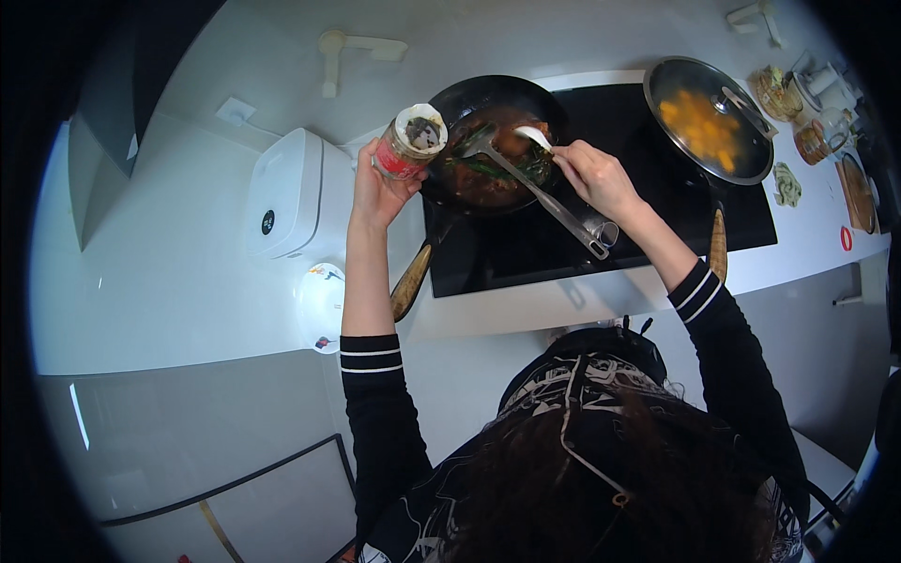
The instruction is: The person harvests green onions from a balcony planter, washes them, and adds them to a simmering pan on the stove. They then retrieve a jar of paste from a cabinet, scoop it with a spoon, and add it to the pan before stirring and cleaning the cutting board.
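My left hand point(383, 186) grips a glass jar point(401, 160) with a red label, its open mouth tilted so that dark contents show. In my right hand point(598, 176) is a white spoon point(533, 136), held by its handle over a black wok point(468, 98). Reddish-brown sauce with green leaves and chunks of food fills the wok's bottom. A metal spatula point(524, 179) rests in the wok, with its blade in the food and its handle reaching out over the near rim. The jar is above the wok's left rim.
A lidded pan point(704, 134) with orange-yellow chunks stands on the right of the black cooktop point(493, 260). Both pans' wooden-look handles point towards me. Left are a white rice cooker point(285, 193) and a white plate point(322, 302). A green cloth point(786, 185) and glass jug point(813, 141) sit at far right.
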Tool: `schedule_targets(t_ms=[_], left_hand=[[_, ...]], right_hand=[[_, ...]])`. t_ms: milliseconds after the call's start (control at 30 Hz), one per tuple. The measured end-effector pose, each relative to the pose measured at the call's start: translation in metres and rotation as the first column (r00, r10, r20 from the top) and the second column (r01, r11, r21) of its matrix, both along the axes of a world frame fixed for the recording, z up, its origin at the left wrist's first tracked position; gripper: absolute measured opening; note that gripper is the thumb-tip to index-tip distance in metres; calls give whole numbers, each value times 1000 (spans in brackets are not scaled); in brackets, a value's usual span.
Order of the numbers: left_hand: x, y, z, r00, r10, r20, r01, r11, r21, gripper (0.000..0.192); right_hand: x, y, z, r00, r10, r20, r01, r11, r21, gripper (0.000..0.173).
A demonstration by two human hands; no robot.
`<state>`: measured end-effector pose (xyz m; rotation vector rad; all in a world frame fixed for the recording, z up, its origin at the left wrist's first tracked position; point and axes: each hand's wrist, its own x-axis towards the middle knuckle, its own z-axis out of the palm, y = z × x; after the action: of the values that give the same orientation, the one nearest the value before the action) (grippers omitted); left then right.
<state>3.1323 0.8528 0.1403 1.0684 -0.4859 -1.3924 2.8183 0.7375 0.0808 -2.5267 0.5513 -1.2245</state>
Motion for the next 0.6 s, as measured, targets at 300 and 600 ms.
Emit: schedule_targets(t_ms=[300,600], left_hand=[[-24,-6,-5,991,-134,-11,133,991,-30,63],[-28,-21,-7,962,-272,-6,272,961,45,58]], right_hand=[[-1,8,-1,995,-86,-45,85,996,-22,11],[-12,14,38,992,-73,102,73,997,3,10]])
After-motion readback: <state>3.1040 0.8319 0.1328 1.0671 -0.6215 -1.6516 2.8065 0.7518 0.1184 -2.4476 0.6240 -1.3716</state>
